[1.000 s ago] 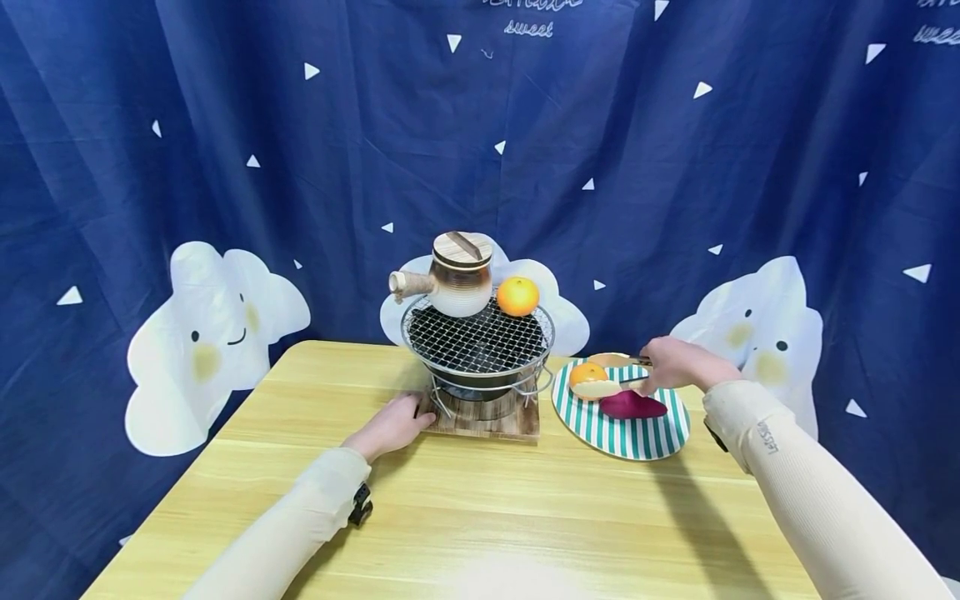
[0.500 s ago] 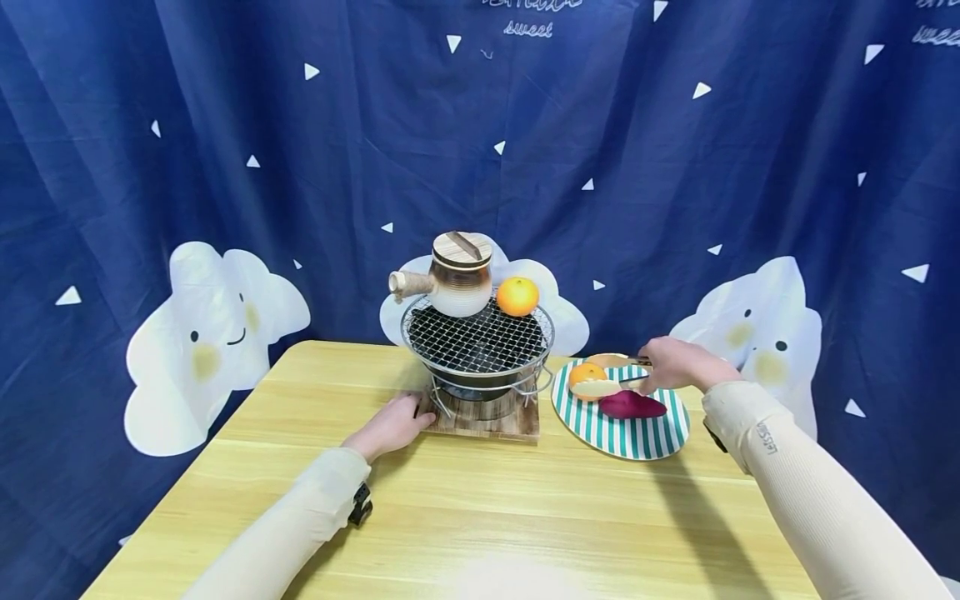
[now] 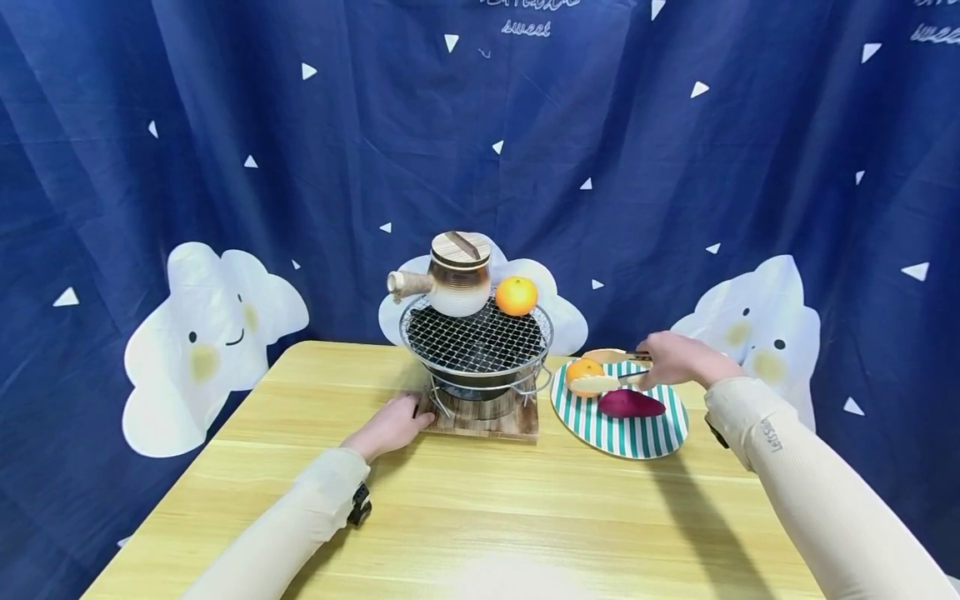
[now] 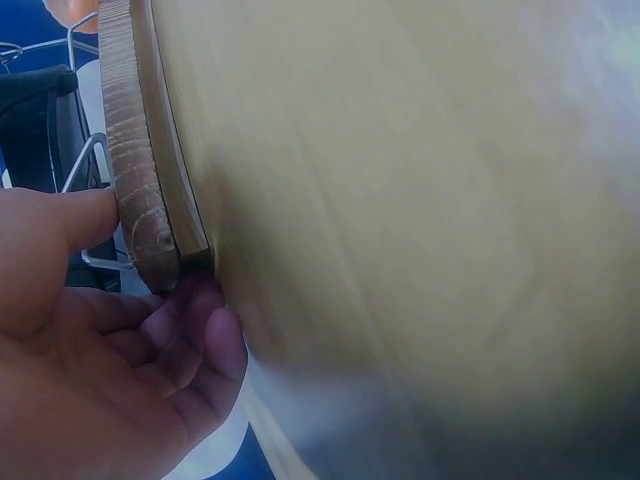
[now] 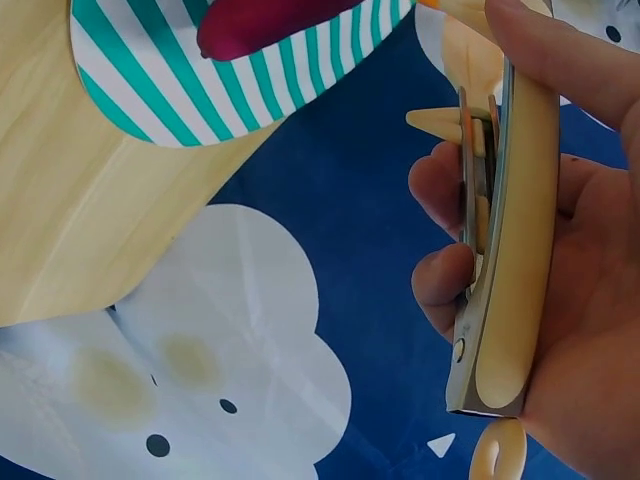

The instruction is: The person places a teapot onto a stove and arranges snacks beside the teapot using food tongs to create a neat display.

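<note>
My right hand [image 3: 686, 360] grips tongs [image 5: 520, 250] with pale tips and beige handle covers. Between the tips is an orange [image 3: 585, 369] at the left of a green-and-white striped plate [image 3: 630, 443]; whether it touches the plate I cannot tell. A purple sweet potato [image 3: 632, 404] lies on the plate beside it. My left hand [image 3: 390, 427] holds the left corner of a wooden board [image 3: 487, 427], thumb against its edge and fingers curled under it in the left wrist view. On this board stands a round grill [image 3: 480, 342] with a wire mesh.
A lidded pot [image 3: 459, 293] with a side handle sits at the back left of the mesh. Another orange [image 3: 517, 296] rests at the back right. The wooden table [image 3: 450, 500] ends just behind the grill and plate, against a dark blue curtain [image 3: 360, 150].
My right hand, the tongs and the orange have risen slightly in the last half second, and the orange has drawn a little away from the sweet potato. My left hand stays put.
</note>
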`<action>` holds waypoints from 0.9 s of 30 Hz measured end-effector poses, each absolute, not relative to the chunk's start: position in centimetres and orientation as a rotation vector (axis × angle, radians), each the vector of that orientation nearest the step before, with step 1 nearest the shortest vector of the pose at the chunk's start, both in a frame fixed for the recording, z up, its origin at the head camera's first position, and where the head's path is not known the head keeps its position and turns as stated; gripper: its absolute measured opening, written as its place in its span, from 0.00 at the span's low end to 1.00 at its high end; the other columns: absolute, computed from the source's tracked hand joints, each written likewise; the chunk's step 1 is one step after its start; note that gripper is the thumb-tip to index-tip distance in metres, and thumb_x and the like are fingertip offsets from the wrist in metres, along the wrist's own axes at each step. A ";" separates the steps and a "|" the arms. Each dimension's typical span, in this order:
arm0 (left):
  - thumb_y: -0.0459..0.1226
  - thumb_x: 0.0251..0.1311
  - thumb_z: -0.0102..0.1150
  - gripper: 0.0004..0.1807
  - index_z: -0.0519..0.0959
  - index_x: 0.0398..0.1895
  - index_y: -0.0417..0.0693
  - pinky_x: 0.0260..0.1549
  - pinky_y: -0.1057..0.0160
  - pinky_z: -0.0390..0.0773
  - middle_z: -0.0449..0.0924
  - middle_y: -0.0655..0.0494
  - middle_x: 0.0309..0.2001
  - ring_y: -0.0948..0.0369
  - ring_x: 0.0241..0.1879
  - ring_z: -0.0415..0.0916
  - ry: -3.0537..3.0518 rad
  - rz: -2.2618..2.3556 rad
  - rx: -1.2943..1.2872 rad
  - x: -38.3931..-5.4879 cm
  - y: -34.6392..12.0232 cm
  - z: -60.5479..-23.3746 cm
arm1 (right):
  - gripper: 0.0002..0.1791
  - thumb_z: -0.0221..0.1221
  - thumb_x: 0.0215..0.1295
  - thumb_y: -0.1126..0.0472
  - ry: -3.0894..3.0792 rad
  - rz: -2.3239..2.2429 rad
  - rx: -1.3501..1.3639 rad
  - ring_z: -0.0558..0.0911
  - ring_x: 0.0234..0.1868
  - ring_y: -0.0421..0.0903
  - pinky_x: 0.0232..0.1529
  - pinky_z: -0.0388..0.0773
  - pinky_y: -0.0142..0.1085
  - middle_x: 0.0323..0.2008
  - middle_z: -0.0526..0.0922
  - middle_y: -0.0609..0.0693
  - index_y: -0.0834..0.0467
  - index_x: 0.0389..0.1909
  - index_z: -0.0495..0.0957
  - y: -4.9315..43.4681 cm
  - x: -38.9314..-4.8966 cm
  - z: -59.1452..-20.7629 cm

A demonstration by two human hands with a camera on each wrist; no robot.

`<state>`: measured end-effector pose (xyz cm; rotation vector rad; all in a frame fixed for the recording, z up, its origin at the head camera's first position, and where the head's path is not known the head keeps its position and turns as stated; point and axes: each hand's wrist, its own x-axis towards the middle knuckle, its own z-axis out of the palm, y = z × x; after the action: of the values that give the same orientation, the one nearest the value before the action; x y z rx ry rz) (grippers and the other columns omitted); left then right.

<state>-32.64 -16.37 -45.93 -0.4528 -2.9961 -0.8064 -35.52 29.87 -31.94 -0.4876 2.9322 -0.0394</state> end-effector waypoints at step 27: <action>0.42 0.69 0.58 0.10 0.78 0.43 0.44 0.52 0.45 0.78 0.80 0.50 0.37 0.52 0.44 0.80 -2.994 -0.793 -0.442 -32.7 -16.4 -46.2 | 0.36 0.73 0.55 0.54 2.997 -0.031 -0.512 0.83 0.51 0.62 0.53 0.79 0.58 0.56 0.80 0.70 0.73 0.58 0.76 29.9 -33.3 -26.4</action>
<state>-32.69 -16.39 -46.18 -0.4419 -2.9943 -0.7929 -33.26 29.88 -26.42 -0.5122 2.9965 -0.0311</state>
